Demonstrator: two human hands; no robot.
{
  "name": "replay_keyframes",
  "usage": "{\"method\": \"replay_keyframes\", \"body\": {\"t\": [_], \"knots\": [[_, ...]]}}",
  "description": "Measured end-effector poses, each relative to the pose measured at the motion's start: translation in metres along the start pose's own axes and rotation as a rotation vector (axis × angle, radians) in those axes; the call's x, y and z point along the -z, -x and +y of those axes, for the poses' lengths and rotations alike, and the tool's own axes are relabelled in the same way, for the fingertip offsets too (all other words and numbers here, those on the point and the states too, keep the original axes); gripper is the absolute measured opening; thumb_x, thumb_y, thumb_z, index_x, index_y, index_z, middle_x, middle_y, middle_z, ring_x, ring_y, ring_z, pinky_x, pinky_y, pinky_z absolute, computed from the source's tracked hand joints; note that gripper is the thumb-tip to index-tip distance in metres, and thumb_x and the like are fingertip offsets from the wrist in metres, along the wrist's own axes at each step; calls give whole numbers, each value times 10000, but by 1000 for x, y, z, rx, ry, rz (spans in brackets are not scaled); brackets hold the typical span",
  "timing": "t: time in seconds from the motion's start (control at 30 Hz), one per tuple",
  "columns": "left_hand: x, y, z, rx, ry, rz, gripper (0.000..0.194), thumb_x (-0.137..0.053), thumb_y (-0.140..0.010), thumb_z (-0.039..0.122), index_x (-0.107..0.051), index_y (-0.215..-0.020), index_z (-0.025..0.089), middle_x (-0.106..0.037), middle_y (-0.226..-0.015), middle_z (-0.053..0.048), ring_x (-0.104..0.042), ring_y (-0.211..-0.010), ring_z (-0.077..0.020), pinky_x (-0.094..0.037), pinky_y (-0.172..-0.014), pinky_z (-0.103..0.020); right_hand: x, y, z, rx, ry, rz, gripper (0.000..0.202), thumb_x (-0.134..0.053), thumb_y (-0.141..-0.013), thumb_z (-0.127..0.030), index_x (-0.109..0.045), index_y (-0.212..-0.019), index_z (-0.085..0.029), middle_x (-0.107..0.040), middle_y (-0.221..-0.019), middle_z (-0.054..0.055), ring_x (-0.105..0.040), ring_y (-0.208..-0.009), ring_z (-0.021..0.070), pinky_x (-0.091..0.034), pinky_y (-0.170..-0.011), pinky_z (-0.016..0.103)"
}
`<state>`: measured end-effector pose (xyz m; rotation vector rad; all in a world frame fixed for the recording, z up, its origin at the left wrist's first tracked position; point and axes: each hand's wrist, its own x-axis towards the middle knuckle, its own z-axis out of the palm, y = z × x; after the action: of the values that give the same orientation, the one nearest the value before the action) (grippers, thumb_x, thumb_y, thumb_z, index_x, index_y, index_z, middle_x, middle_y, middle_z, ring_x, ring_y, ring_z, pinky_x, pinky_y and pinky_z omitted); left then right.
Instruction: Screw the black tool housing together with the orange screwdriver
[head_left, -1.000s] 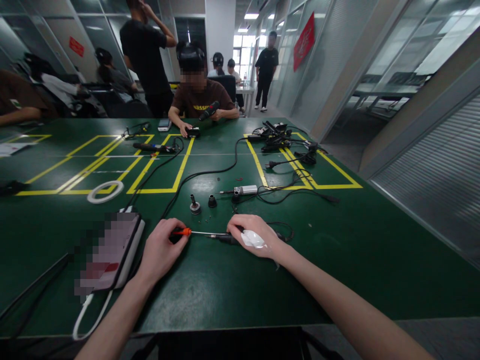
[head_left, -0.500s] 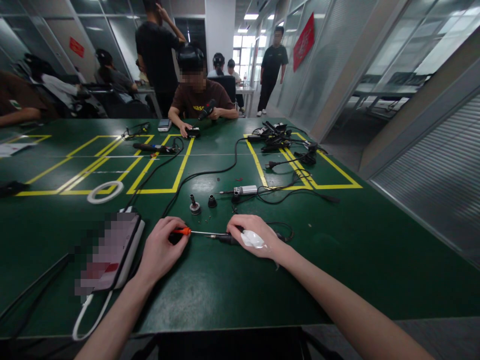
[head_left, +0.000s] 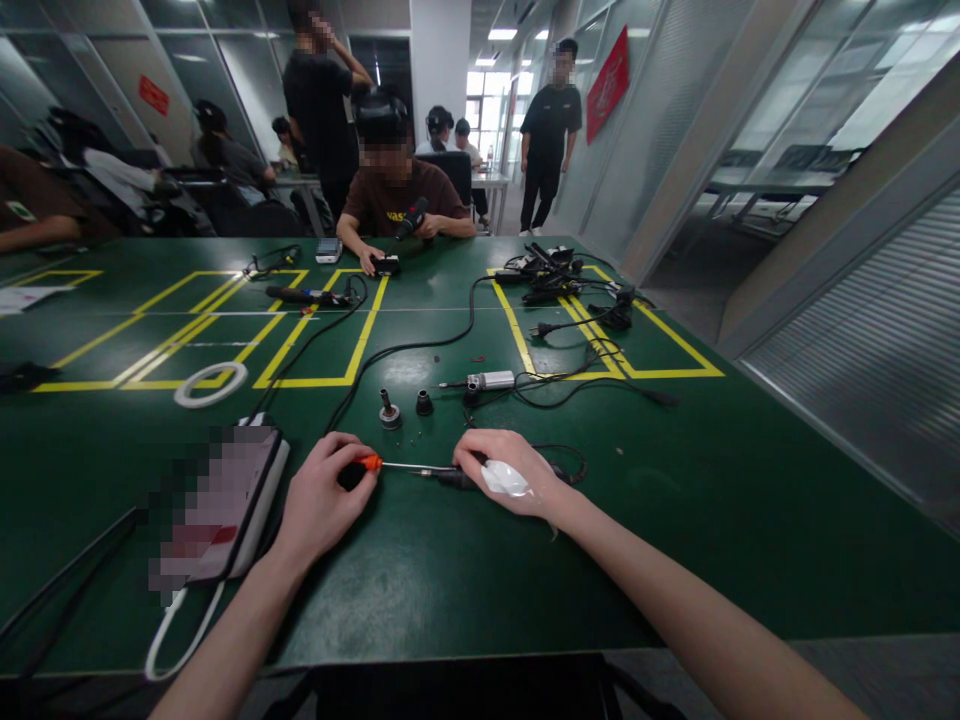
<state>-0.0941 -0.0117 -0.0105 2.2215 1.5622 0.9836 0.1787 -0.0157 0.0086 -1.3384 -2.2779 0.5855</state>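
Screwdriver (head_left: 397, 465) first: it bridges the two hands, with its orange end pinched in the left hand (head_left: 330, 492) and the thin metal shaft running over to the right hand's (head_left: 511, 472) fingertips. Nearest stuff is a slab-like device (head_left: 240, 490), partly pixelated, sitting just left of the left forearm. Right hand is bent down over a black tool (head_left: 452, 479) whose tip pokes out under the shaft; the underside is hidden, so I can't tell what it's actually gripping. Just past the gap between the hands you've got a metal-based nozzle (head_left: 389, 412) and a small black cap (head_left: 424, 402), then a silver tool (head_left: 492, 380). White ring (head_left: 211, 384) is out beyond the left hand. Way further off, past the right hand, there's a heap of black cables (head_left: 547, 272) on the green table (head_left: 720, 500).
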Motion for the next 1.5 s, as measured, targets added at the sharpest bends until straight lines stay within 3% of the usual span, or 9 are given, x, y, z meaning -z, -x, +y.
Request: {"method": "replay_keyframes", "body": {"t": [0.43, 0.73, 0.93, 1.1, 1.27, 1.5], "knots": [[1, -1, -3, 53, 8, -14, 57, -619, -803, 304, -611, -807, 247, -704, -824, -22, -666, -785, -229, -516, -690, -324, -2, 1, 1, 8, -24, 20, 237, -554, -985, -148, -664, -777, -177, -696, -808, 26, -613, -733, 151, -405, -714, 265], [1, -1, 2, 41, 69, 8, 121, -621, -837, 340, -647, -784, 234, -703, -912, -43, -678, -847, -220, -533, -759, -325, -2, 0, 1, 6, -12, 16, 237, -562, -982, -154, -657, -766, -182, -687, -799, 24, -609, -727, 154, -400, -707, 261], [3, -1, 4, 57, 52, -15, 137, -638, -842, 342, -694, -789, 230, -700, -906, -46, -675, -825, -210, -523, -681, -293, -2, 0, 1, 12, -17, 24, 242, -560, -985, -154, -656, -765, -182, -684, -791, 20, -605, -724, 153, -396, -703, 259], [3, -1, 3, 25, 54, -25, 124, -627, -846, 323, -687, -788, 231, -704, -905, -49, -687, -866, -228, -545, -792, -336, -2, 0, 1, 9, 2, 13, 244, -553, -986, -161, -656, -766, -181, -695, -806, 29, -612, -729, 156, -402, -710, 262], [2, -1, 2, 23, 38, -36, 133, -613, -853, 332, -671, -787, 233, -701, -905, -53, -677, -875, -236, -540, -799, -347, -2, 1, 1, -5, -13, 8, 244, -552, -987, -161, -662, -770, -179, -704, -824, 34, -625, -738, 160, -403, -714, 266], [0, 0, 0, 30, 23, -22, 96, -617, -819, 292, -667, -881, 240, -717, -909, -38, -690, -862, -239, -545, -769, -343, 0, 0, -1, -10, 0, 5, 239, -556, -982, -162, -661, -768, -180, -696, -812, 34, -621, -737, 162, -405, -712, 266]]}}
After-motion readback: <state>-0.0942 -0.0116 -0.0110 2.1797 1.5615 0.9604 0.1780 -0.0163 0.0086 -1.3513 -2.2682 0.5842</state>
